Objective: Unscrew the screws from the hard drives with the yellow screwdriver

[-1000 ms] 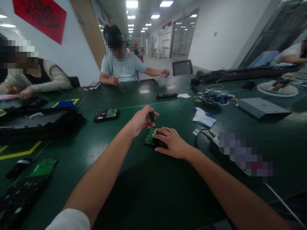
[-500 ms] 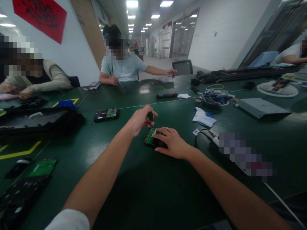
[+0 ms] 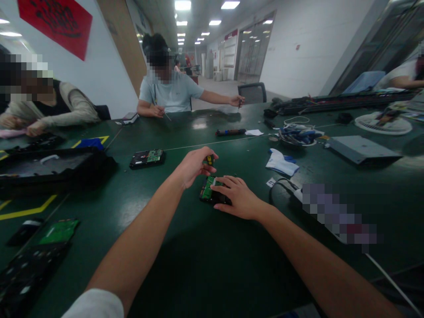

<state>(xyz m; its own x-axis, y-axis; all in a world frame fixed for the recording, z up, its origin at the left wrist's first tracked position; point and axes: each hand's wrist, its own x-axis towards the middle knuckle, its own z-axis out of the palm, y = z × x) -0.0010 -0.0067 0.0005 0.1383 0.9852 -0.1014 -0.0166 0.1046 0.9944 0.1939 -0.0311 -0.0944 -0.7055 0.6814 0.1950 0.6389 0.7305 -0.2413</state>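
Note:
A hard drive (image 3: 207,189) with a green circuit board lies on the dark green table in front of me. My right hand (image 3: 236,196) rests over its right side, fingers spread and pressing on it. Above the drive's far left part, my left hand (image 3: 198,167) is closed round a screwdriver (image 3: 210,160) with a black and yellow handle. The screwdriver's shaft and tip are hidden by my fingers. A second hard drive (image 3: 147,159) lies to the left, apart from both hands.
More drives (image 3: 36,260) lie at the near left, with a black tray (image 3: 49,170) beyond. To the right are white gloves (image 3: 281,162), a power strip (image 3: 338,216) and a grey metal case (image 3: 364,149). A person (image 3: 172,90) sits across the table.
The screwdriver handle has turned in my left fingers, showing more yellow now. My right hand and the hard drive stay put.

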